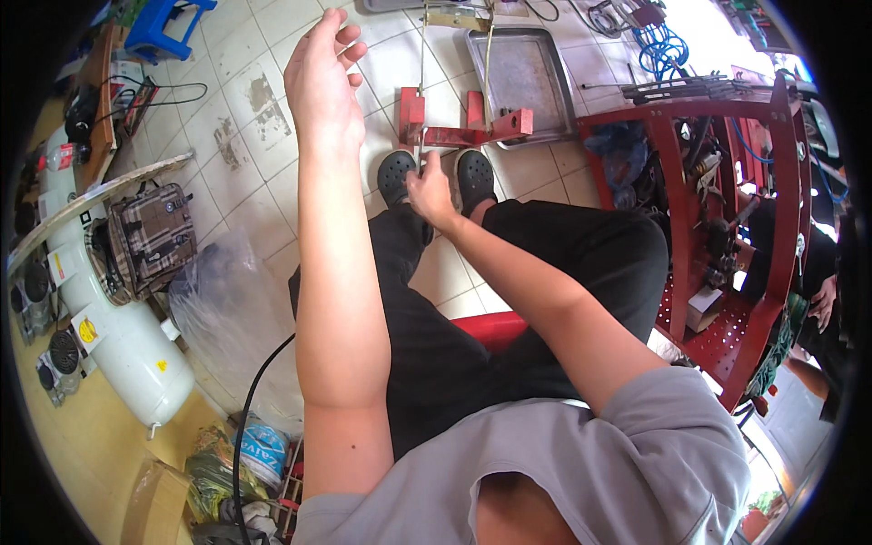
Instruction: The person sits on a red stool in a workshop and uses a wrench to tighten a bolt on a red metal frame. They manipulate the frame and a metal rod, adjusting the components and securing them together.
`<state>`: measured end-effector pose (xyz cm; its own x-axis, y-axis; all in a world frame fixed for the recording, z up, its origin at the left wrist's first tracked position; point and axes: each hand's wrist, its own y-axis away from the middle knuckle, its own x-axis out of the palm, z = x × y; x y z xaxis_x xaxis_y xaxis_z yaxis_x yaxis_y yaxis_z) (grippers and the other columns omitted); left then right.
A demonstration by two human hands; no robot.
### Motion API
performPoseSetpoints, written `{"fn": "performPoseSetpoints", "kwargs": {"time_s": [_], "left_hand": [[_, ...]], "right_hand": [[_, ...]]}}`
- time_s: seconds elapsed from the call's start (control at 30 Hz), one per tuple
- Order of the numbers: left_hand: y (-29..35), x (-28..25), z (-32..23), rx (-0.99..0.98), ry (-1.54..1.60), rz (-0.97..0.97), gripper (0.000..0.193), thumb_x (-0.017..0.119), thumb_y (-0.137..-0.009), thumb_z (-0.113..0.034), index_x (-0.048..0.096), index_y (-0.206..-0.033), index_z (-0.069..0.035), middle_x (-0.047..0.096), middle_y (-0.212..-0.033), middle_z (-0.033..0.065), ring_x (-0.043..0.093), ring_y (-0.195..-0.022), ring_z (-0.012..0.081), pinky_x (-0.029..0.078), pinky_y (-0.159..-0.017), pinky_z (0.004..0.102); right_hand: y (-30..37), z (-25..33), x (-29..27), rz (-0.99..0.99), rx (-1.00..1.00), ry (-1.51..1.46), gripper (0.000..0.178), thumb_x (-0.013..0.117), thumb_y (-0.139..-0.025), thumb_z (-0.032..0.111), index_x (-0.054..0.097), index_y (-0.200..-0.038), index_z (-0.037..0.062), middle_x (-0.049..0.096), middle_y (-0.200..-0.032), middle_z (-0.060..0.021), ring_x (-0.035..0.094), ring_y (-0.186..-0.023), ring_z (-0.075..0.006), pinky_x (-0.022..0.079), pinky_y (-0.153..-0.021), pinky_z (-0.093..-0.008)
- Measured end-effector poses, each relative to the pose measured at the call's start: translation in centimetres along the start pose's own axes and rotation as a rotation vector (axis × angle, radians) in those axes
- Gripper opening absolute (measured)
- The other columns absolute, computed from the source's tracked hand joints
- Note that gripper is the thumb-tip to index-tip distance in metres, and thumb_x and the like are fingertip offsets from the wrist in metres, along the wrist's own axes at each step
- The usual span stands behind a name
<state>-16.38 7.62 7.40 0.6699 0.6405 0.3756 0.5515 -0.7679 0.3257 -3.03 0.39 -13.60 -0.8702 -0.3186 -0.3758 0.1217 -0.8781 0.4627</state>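
My left hand [325, 77] is raised to the left of a red metal stand [445, 136]. Its fingers are loosely bent and apart, and no object shows in them. Low between my shoes, my right hand [431, 193] is closed around a thin metal rod [420, 156] at the stand's near left corner. Where the rod ends inside the fist is hidden. Two long thin bars [490, 68] rise from the red stand toward a metal crosspiece [457, 18] at the top of the view.
A shallow metal tray [527, 82] lies beyond the stand. To the right stands a red shelf rack [668, 182] with tools; a co-worker's hand [825, 302] shows behind it. On the left are a white tank [123, 350], clear plastic sheeting [222, 309] and a blue stool [163, 36].
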Motion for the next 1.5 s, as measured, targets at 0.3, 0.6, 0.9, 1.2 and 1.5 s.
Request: {"fn": "performPoseSetpoints", "kwargs": {"time_s": [0.3,0.6,0.9,1.2,1.5], "left_hand": [[-0.3,-0.6,0.1,0.003,-0.011,-0.004,0.036,0.056,-0.083,-0.033,0.054,-0.107,-0.005,0.055,-0.092,0.0029,0.050,-0.081,0.0113,0.033,-0.065,0.0238],[-0.2,-1.1,0.8,0.035,-0.248,0.118,0.035,0.057,-0.083,-0.038,0.060,-0.099,-0.007,0.056,-0.082,-0.0004,0.051,-0.072,0.0086,0.033,-0.059,0.0218],[4.8,1.8,2.9,-0.157,-0.802,0.872,0.037,0.056,-0.085,-0.040,0.058,-0.102,-0.007,0.054,-0.069,-0.0008,0.049,-0.063,0.0073,0.037,-0.055,0.0230],[3.5,-1.0,6.0,0.005,-1.231,0.716,0.035,0.039,-0.088,-0.025,0.052,-0.102,0.005,0.059,-0.096,0.0267,0.057,-0.091,0.0369,0.045,-0.082,0.0404],[7.0,3.0,9.3,0.089,-1.525,0.749,0.036,0.044,-0.078,-0.013,0.047,-0.105,0.012,0.059,-0.091,0.0294,0.060,-0.087,0.0378,0.049,-0.075,0.0442]], "right_hand": [[-0.9,-8.0,0.5,-0.091,0.028,0.056,0.040,0.043,-0.080,0.013,0.046,-0.116,-0.0024,0.056,-0.096,-0.0313,0.055,-0.096,-0.0419,0.041,-0.084,-0.0440],[2.2,2.5,-9.0,0.045,-0.066,-0.422,0.029,0.051,-0.089,0.026,0.063,-0.094,-0.0002,0.053,-0.070,0.0032,0.043,-0.063,-0.0062,0.038,-0.058,-0.0231],[3.4,11.7,-18.2,-0.116,-1.021,0.698,0.015,0.055,-0.080,0.015,0.061,-0.092,0.0084,0.062,-0.076,-0.0103,0.057,-0.076,-0.0275,0.040,-0.063,-0.0375],[1.7,14.9,-15.3,-0.176,-1.108,0.412,0.027,0.051,-0.078,0.005,0.055,-0.105,0.0039,0.061,-0.076,-0.0159,0.058,-0.075,-0.0336,0.045,-0.067,-0.0410],[1.1,10.5,-13.8,0.331,0.212,-0.680,0.032,0.046,-0.091,0.027,0.057,-0.098,-0.0022,0.062,-0.089,-0.0077,0.059,-0.079,-0.0157,0.047,-0.070,-0.0305]]}}
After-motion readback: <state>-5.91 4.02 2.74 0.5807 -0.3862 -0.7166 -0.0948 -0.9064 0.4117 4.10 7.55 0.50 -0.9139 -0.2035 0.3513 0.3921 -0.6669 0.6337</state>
